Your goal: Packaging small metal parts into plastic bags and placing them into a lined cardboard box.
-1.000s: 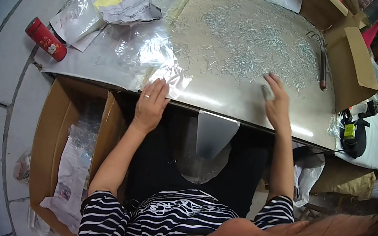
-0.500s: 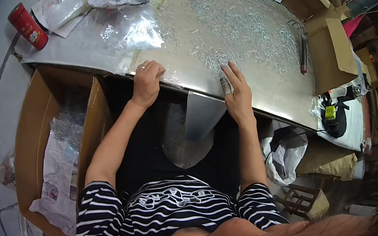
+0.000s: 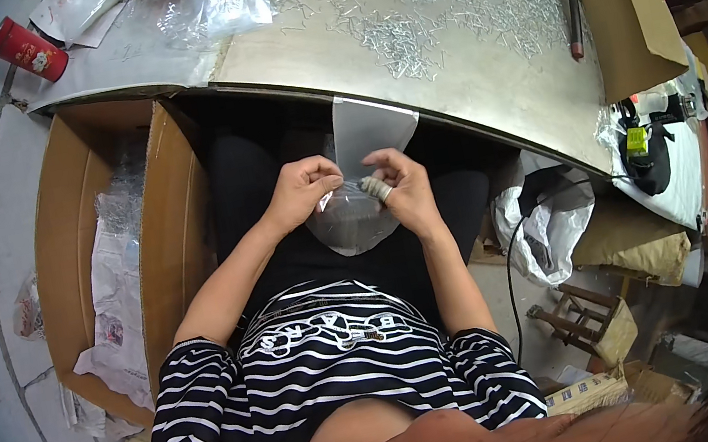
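Over my lap, just off the table's front edge, my two hands face each other. My left hand is closed, with thumb and forefinger pinching a piece of clear plastic film. At the film's other side my right hand also has its fingers closed on it; one finger is wrapped in pale tape. Whether the film is a bag is hard to tell. Behind and below the hands is a rounded, greyish see-through sheet. A grey metal flap hangs from the table edge. Thin silver metal pins lie scattered across the metal tabletop.
An open cardboard box with paper and plastic stands at my left. A red canister and clear plastic bags lie on the table's left part. At right are a dark rod-shaped tool, a white sack and a wooden stool.
Both hands have drawn back from the table edge and come together over my lap, the left moving right and down. They now grip clear film between them. My view has tilted lower.
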